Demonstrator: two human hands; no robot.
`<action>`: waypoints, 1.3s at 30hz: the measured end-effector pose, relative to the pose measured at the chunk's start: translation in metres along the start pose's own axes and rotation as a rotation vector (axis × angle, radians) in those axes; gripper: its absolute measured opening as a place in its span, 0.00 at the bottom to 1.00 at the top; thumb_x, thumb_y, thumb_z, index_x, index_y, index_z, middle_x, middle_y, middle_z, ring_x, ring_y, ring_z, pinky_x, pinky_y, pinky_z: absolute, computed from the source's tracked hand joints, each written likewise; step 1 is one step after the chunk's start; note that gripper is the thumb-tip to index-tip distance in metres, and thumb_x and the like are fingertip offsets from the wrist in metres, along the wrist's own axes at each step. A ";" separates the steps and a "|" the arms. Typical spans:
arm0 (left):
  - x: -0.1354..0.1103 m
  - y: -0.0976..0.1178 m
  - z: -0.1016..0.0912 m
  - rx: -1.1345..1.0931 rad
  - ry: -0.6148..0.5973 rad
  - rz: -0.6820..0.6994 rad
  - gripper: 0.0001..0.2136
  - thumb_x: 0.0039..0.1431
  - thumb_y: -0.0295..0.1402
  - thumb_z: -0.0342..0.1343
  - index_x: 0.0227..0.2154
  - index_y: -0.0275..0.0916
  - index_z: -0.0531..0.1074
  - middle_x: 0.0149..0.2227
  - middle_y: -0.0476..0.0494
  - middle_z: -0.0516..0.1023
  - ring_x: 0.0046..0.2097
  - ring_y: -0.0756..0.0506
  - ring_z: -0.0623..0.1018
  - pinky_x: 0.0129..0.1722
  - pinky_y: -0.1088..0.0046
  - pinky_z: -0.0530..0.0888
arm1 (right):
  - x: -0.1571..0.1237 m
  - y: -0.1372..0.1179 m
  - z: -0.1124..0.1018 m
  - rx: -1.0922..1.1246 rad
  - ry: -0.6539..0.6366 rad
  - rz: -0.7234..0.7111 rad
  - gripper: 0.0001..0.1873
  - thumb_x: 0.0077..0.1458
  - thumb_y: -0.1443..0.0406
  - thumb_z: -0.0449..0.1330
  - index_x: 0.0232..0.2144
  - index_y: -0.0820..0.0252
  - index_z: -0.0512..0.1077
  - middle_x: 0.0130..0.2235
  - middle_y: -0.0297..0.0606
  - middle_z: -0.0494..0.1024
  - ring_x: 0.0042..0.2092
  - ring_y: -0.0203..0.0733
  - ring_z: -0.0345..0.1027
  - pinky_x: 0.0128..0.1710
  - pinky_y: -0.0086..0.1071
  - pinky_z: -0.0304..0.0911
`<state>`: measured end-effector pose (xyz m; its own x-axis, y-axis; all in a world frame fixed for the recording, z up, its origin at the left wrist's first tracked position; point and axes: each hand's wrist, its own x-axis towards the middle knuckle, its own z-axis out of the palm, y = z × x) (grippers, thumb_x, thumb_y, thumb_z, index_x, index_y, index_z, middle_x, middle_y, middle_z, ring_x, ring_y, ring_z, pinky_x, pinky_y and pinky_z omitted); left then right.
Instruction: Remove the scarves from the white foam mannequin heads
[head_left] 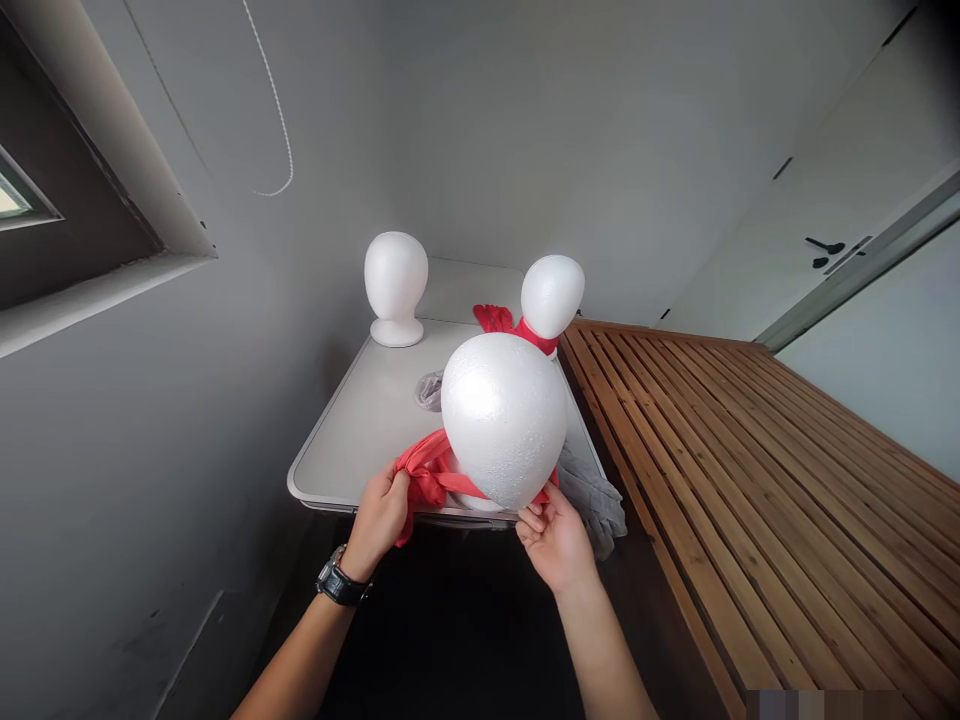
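We have the near foam head [503, 418] standing at the near edge of the white table [360, 430], a red scarf [429, 476] wrapped round its neck. Our left hand [379, 518] is closed around the scarf's bunched left end; our right hand [553, 540] pinches the scarf under the head's right side. Farther off stand a bare foam head [395, 285] and one with red cloth [551, 297]; a grey cloth [596, 495] hangs off the right edge.

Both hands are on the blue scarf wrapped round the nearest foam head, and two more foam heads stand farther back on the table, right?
Not quite: the scarf is red, not blue, as the head view shows. Otherwise yes: left hand and right hand both grip it round the nearest foam head.
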<state>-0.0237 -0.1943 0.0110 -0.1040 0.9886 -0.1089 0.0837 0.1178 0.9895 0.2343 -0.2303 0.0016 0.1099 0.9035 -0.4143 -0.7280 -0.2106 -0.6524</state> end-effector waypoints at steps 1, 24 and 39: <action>0.002 0.002 -0.001 -0.010 -0.032 -0.028 0.12 0.63 0.39 0.54 0.34 0.38 0.78 0.25 0.50 0.76 0.24 0.48 0.72 0.25 0.74 0.67 | 0.000 -0.007 -0.002 -0.018 -0.016 0.022 0.20 0.50 0.58 0.73 0.28 0.56 0.64 0.24 0.25 0.65 0.21 0.28 0.50 0.19 0.25 0.46; 0.143 0.089 -0.010 -0.664 -0.157 -0.031 0.12 0.56 0.39 0.64 0.28 0.39 0.68 0.23 0.56 0.59 0.26 0.52 0.68 0.40 0.68 0.79 | 0.059 -0.159 0.012 -0.419 -0.155 -0.228 0.23 0.44 0.57 0.79 0.30 0.58 0.69 0.23 0.21 0.55 0.21 0.24 0.40 0.16 0.20 0.42; 0.119 0.011 -0.018 0.676 0.038 0.647 0.25 0.63 0.38 0.61 0.62 0.38 0.73 0.61 0.31 0.71 0.64 0.32 0.71 0.67 0.48 0.68 | 0.061 -0.102 -0.035 -1.570 0.192 -1.034 0.21 0.58 0.56 0.61 0.50 0.57 0.80 0.58 0.51 0.74 0.63 0.63 0.63 0.62 0.57 0.59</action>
<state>-0.0533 -0.0768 0.0108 0.1328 0.8787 0.4586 0.6938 -0.4129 0.5901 0.3397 -0.1668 0.0207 0.1856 0.8556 0.4832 0.8463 0.1107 -0.5211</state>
